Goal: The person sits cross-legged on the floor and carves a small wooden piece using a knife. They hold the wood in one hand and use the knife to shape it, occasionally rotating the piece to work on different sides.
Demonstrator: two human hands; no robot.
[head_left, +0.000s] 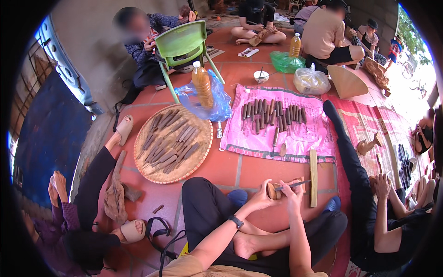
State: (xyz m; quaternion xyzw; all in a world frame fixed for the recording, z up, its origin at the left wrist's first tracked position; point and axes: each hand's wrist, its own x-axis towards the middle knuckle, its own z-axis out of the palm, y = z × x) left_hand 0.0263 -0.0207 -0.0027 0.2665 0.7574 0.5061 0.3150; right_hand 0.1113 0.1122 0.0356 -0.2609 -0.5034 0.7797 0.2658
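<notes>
Slippage seemed likeliest, the left hand (261, 197) clamped on a wooden piece (273, 191), the right hand (293, 193) on a slim dark tool (302, 183) that excess pressure could deflect.

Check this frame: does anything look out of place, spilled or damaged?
One small dark piece lies alone on the floor tiles, on the wearer's side of the round woven tray. It looks stray because similar dark pieces are gathered on the tray. No spill or plain damage shows.
</notes>
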